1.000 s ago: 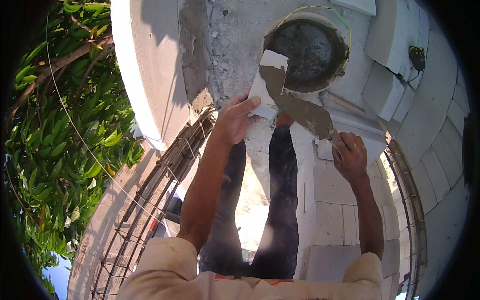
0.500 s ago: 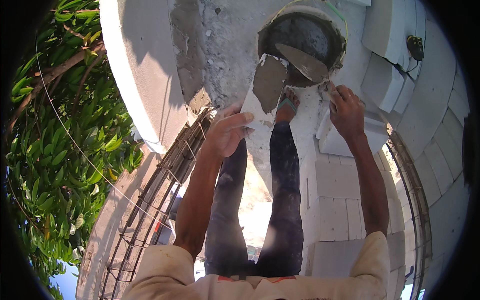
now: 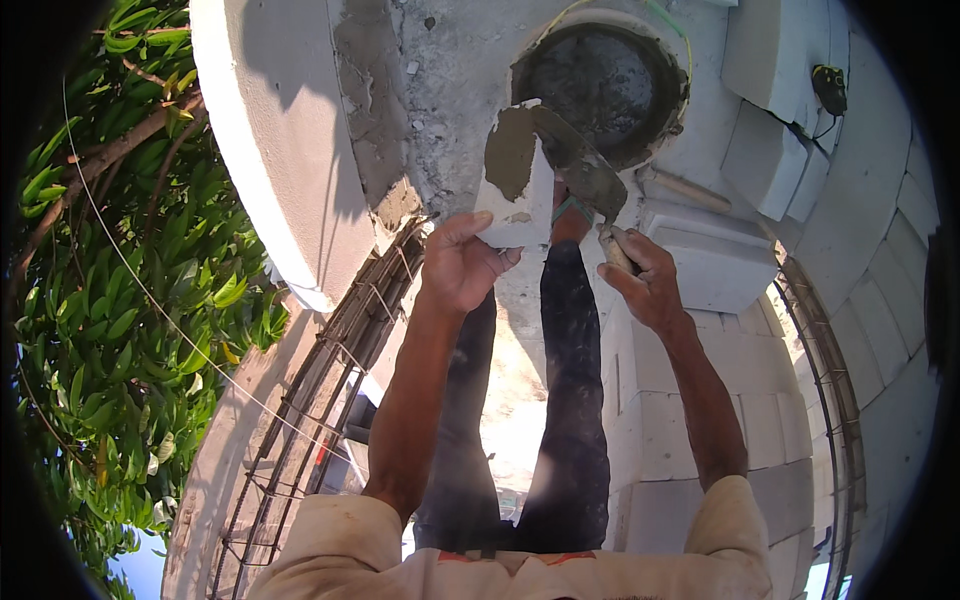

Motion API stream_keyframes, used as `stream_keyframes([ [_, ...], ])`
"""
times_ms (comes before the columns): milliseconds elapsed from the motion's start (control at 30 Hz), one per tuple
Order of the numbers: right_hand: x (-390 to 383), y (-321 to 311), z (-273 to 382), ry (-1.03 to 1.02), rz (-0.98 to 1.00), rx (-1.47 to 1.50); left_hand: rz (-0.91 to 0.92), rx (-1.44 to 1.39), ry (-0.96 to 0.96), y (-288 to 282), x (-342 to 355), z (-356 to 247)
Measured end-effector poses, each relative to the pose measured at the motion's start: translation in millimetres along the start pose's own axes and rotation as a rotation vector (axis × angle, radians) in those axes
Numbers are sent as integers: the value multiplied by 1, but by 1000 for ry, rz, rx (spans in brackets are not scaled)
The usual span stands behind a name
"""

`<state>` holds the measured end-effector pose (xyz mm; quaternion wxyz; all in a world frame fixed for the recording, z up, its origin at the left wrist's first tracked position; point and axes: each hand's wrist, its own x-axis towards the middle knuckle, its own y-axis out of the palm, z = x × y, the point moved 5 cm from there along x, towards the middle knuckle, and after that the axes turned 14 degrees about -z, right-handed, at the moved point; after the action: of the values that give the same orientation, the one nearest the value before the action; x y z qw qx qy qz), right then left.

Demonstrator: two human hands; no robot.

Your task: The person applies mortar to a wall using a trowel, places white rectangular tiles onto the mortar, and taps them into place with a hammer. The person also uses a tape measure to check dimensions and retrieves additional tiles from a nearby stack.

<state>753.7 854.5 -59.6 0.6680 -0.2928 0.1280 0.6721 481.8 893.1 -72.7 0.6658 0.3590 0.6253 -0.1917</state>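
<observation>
My left hand (image 3: 464, 262) is closed on the near end of a small white block (image 3: 526, 222). Wet grey mortar (image 3: 510, 155) coats the far part of the block's face. In my right hand (image 3: 645, 274) is a trowel (image 3: 590, 178), gripped by its handle. Mortar is smeared over the blade, whose far end meets the block's upper right edge. Just beyond the trowel stands a round bucket (image 3: 683, 100) with grey mortar inside. My sandalled foot is partly hidden behind the block and trowel.
To the left runs a white block wall (image 3: 285, 150), with a steel rebar cage (image 3: 340, 350) below it and leafy branches beyond. White blocks (image 3: 700, 255) are stacked on the right. A stick-like piece (image 3: 690, 188) lies beside the bucket. A dark yellow-marked object (image 3: 829, 90) rests on the blocks.
My right hand has swung the trowel left and toward me, from over the bucket to the block's edge. The block has shifted slightly left and tilted, and its mortar patch looks smaller.
</observation>
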Motion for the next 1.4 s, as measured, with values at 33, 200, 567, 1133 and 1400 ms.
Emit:
stream_keyframes([
  [33,-10,2,3,5,29,29,-15,-19,22,-1,1,-4],
  [200,-29,-23,17,151,217,180,149,106,9,-29,5,-31],
  [567,22,-38,4,215,48,214,328,102,-243,-86,-8,-17],
  [1133,-11,-68,18,-53,-69,-253,318,29,-157,-75,-9,-41],
  [1400,20,-45,76,-339,87,-341,312,191,-166,-69,-18,-35],
])
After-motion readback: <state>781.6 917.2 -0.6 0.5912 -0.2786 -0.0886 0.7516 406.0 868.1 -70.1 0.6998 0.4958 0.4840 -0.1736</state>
